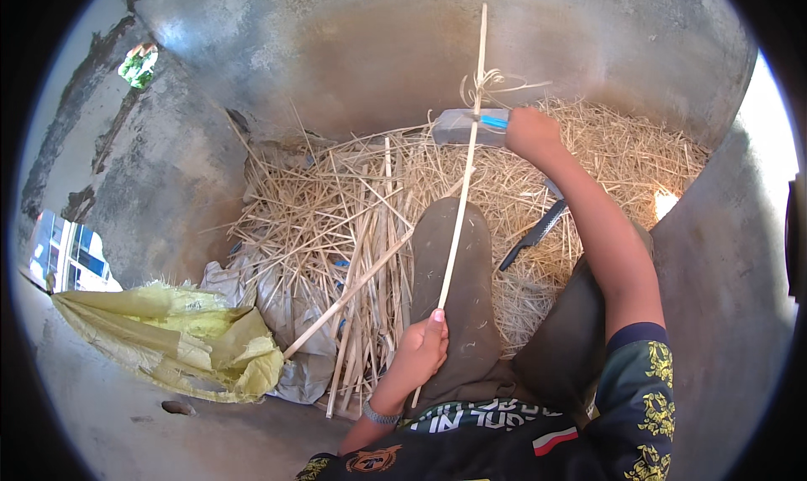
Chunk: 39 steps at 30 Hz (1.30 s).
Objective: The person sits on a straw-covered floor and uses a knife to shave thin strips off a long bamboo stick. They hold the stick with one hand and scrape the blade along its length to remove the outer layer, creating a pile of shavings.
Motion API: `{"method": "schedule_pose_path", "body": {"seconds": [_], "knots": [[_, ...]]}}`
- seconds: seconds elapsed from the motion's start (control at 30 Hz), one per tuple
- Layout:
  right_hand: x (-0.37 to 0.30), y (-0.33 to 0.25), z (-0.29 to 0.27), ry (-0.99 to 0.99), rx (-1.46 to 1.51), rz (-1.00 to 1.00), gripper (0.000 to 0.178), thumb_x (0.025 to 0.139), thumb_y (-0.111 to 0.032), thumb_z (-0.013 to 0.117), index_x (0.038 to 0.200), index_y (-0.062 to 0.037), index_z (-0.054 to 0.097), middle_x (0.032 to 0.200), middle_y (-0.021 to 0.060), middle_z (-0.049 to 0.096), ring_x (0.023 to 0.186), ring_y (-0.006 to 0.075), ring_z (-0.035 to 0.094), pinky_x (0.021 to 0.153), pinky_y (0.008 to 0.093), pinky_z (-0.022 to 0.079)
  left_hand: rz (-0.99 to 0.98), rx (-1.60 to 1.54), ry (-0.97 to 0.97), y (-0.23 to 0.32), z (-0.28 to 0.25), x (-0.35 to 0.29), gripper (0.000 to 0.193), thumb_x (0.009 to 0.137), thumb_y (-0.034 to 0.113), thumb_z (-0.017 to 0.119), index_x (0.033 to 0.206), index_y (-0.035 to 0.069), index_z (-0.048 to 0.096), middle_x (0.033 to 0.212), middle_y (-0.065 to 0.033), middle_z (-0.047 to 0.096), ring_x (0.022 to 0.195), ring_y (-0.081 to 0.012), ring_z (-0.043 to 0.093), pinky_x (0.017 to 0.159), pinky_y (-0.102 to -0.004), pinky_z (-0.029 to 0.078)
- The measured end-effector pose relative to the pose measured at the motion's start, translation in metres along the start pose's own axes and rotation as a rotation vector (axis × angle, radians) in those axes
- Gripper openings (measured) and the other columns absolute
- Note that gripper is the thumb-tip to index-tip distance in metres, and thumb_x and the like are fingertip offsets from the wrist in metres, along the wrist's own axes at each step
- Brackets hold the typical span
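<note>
A long, thin pale wooden stick (461,208) slants up from my lap, over my thigh, toward the far wall. My left hand (423,346) is closed round its lower part, thumb along the stick. My right hand (533,134) is closed on a wide-bladed knife (456,127); a bright blue part shows beside the fist. The blade lies across the upper part of the stick, touching or very close to it. Just beyond the blade, thin curled shavings (492,81) cling to the stick.
A second knife with a black handle (534,235) lies on the shavings by my right leg. Many cut sticks (370,229) are heaped to the left, near a yellow sack (181,338). A curved grey wall (403,52) closes in the far side.
</note>
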State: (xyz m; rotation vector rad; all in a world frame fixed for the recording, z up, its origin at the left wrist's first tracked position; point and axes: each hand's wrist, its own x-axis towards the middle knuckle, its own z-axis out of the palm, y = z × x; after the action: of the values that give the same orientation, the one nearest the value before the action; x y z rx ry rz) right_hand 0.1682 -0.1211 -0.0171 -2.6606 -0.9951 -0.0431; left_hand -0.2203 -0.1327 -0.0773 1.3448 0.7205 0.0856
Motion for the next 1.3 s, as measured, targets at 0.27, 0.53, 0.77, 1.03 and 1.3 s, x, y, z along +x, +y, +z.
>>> {"method": "schedule_pose_path", "body": {"seconds": [0.27, 0.53, 0.77, 1.03, 1.3], "knots": [[0.019, -0.01, 0.012, 0.055, 0.072, 0.073, 0.023, 0.085, -0.015, 0.062, 0.101, -0.0072, 0.075, 0.1, 0.0151, 0.074, 0.093, 0.0319, 0.073, 0.078, 0.0436, 0.058, -0.007, -0.016, 0.033, -0.002, 0.0, -0.003, 0.048, 0.107, 0.051, 0.037, 0.078, 0.013, 0.043, 0.052, 0.0057, 0.028, 0.037, -0.005, 0.024, 0.035, -0.0233, 0.021], [-0.022, -0.032, 0.009, -0.073, 0.037, -0.136, 0.021, 0.079, -0.016, 0.064, 0.091, -0.0034, 0.076, 0.088, 0.0163, 0.074, 0.086, 0.0329, 0.073, 0.077, 0.0422, 0.059, -0.178, -0.248, -0.113, 0.007, -0.021, -0.005, 0.05, 0.107, 0.053, 0.031, 0.073, 0.018, 0.036, 0.052, 0.0069, 0.025, 0.039, -0.0051, 0.02, 0.034, -0.0235, 0.017], [-0.056, -0.031, 0.005, -0.142, -0.074, -0.333, 0.016, 0.077, -0.013, 0.066, 0.086, -0.0034, 0.075, 0.086, 0.0159, 0.073, 0.083, 0.0319, 0.073, 0.074, 0.0421, 0.059, -0.277, -0.396, -0.244, 0.008, -0.036, -0.006, 0.05, 0.106, 0.056, 0.032, 0.072, 0.02, 0.036, 0.052, 0.0083, 0.024, 0.039, -0.0039, 0.018, 0.035, -0.0219, 0.016], [-0.011, -0.013, 0.012, 0.011, -0.101, -0.23, 0.015, 0.079, -0.012, 0.067, 0.09, -0.0058, 0.076, 0.091, 0.0136, 0.074, 0.084, 0.0302, 0.074, 0.073, 0.0411, 0.06, -0.32, -0.429, -0.243, 0.008, -0.03, -0.009, 0.051, 0.106, 0.057, 0.034, 0.071, 0.02, 0.036, 0.051, 0.0082, 0.023, 0.039, -0.0035, 0.017, 0.035, -0.0216, 0.014], [0.026, 0.022, 0.014, 0.128, 0.004, 0.057, 0.019, 0.083, -0.013, 0.062, 0.095, -0.0074, 0.076, 0.096, 0.0141, 0.074, 0.089, 0.0315, 0.074, 0.074, 0.0406, 0.059, -0.318, -0.342, -0.238, 0.004, -0.036, -0.004, 0.05, 0.106, 0.056, 0.033, 0.072, 0.019, 0.036, 0.052, 0.0076, 0.023, 0.04, -0.004, 0.017, 0.035, -0.0229, 0.014]]}}
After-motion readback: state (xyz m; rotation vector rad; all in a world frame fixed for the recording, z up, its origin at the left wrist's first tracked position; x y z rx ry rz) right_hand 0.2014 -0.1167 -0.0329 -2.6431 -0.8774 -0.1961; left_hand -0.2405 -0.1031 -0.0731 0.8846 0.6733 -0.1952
